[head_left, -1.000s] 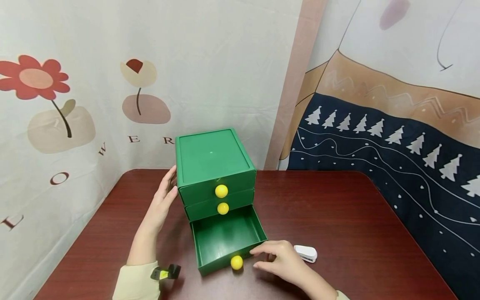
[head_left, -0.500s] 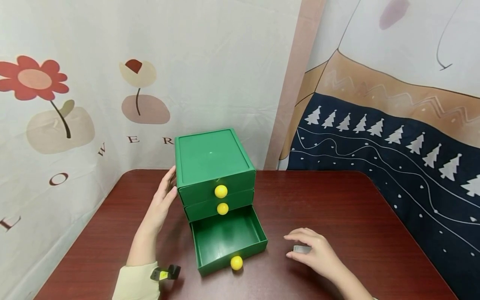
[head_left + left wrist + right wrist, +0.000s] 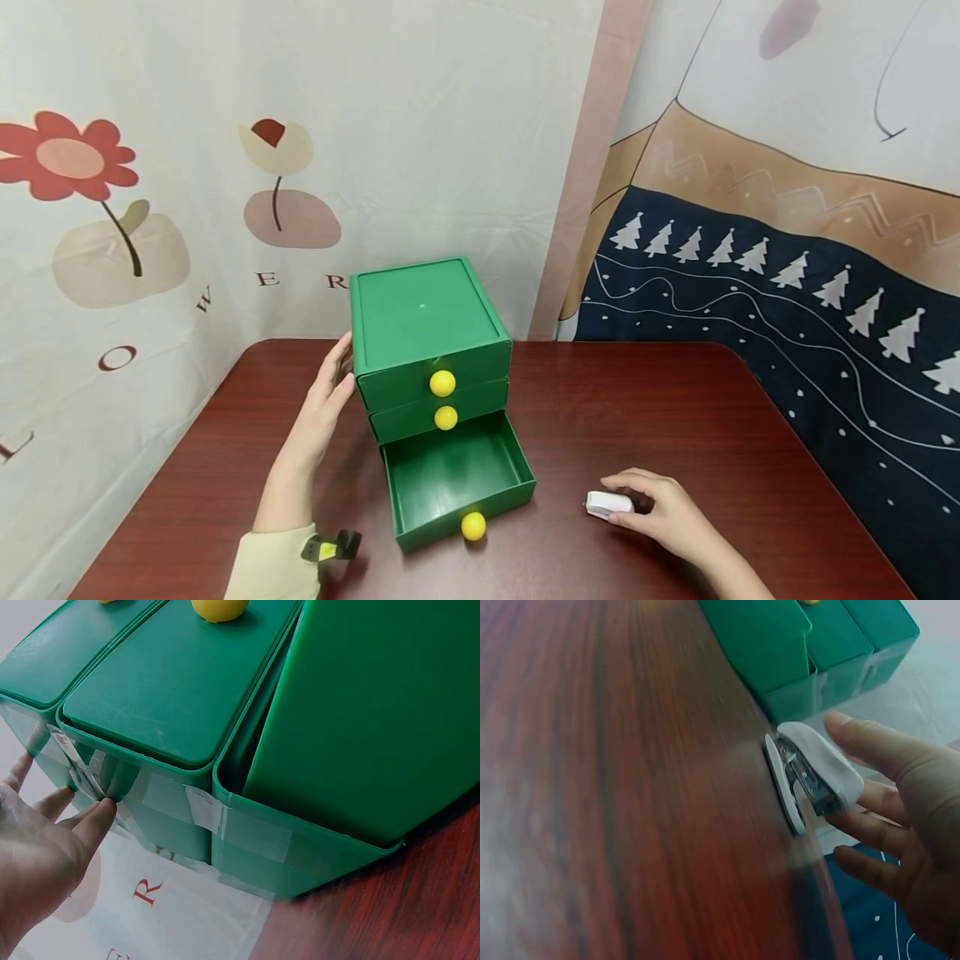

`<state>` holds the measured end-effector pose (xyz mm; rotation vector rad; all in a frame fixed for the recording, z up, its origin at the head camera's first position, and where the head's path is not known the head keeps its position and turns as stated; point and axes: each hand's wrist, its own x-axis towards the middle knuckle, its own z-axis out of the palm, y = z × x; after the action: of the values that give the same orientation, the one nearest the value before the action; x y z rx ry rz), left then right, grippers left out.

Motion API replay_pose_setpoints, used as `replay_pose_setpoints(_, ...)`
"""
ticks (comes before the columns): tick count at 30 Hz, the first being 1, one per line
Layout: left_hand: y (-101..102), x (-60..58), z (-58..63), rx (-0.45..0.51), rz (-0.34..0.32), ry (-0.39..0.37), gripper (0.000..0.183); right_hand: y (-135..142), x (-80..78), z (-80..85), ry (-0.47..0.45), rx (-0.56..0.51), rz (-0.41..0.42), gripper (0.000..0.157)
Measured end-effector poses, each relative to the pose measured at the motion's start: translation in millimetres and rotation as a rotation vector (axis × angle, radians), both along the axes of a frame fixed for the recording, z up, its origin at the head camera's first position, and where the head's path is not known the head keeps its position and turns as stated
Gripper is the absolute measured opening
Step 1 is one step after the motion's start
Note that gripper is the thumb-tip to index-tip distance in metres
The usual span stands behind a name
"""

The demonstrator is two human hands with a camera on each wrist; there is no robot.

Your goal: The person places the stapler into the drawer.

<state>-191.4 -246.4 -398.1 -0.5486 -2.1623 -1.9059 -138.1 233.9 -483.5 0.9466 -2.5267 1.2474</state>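
A green drawer cabinet (image 3: 423,312) with yellow round knobs stands on the table. Its bottom drawer (image 3: 457,475) is pulled out, and I see nothing inside. My left hand (image 3: 322,412) touches the cabinet's left side, its extended fingertips against the taped wall (image 3: 172,799) in the left wrist view. To the right of the drawer, a small white stapler (image 3: 606,504) lies on the table. My right hand (image 3: 663,512) is around the stapler's right end, thumb on the near side and fingers beyond. In the right wrist view the thumb (image 3: 870,742) appears slightly apart from the stapler (image 3: 821,765).
The dark red wooden table (image 3: 637,400) extends right of the cabinet and behind the stapler. A printed cloth (image 3: 450,125) hangs along the table's back edge. A black wrist strap piece (image 3: 347,544) juts from the left sleeve.
My right hand has moved from the front of the open drawer rightward to the stapler. The left hand, the cabinet and the pulled-out drawer stay as they were.
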Motion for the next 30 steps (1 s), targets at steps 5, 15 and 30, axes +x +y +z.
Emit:
replay_pose_setpoints(5, 0, -0.2, -0.1, 0.0, 0.004, -0.004, 0.053, 6, -1.3, -4.5, -0.028, -0.004, 0.031, 0.037)
replay_pose_setpoints(15, 0, 0.6, 0.7, -0.008, 0.007, -0.019, 0.053, 9, -2.9, -10.1, -0.017, 0.032, 0.038, 0.033)
replay_pose_setpoints(30, 0, 1.0, 0.5, -0.002, 0.0, -0.013, 0.053, -12, 0.7, 9.0, 0.005, -0.004, -0.041, 0.032)
